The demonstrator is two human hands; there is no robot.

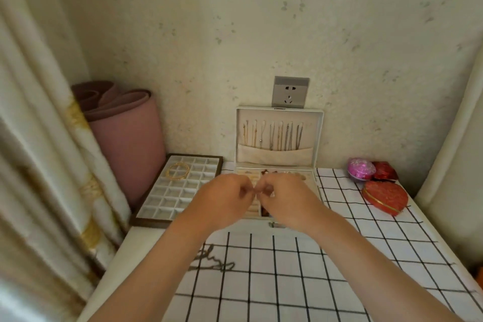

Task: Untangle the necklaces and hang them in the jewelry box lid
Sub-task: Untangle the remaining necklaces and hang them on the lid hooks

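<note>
Above the jewelry box [274, 157] our left hand [222, 198] and right hand [285, 200] curl fingertip to fingertip; any pinch we cannot tell; the checked cloth [261, 282] spreads toward us

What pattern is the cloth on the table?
The tablecloth is white with a thin black grid, seen in the head view.

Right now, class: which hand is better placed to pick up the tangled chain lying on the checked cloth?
Left, probably. The tangled chain lies on the left hand's side, beside its forearm, while the right hand would have to cross over. Both hands hover fingertips-together over the jewelry box.
</note>
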